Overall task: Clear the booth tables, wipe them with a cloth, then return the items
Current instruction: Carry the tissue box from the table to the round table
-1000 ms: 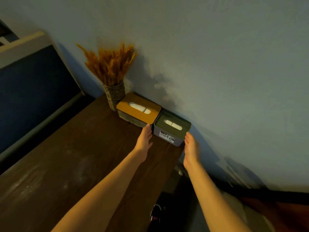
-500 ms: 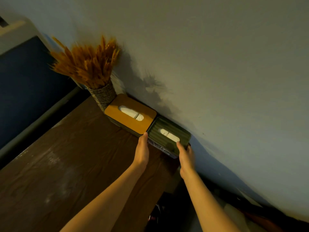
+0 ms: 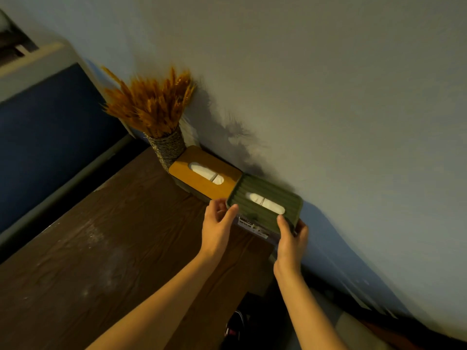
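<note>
The green ribbed-lid tissue box [image 3: 265, 202], white tissue showing in its slot, sits tilted, its near edge raised. It touches the right end of the orange-lidded tissue box [image 3: 204, 176], which lies flat.

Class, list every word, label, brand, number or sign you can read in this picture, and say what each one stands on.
No text can be read here.
White label with dark print on the front side of the green tissue box, seen between the left hand and right hand: too small and blurred to read.
Orange-lidded tissue box, woven vase, table, wall: no writing visible.
</note>
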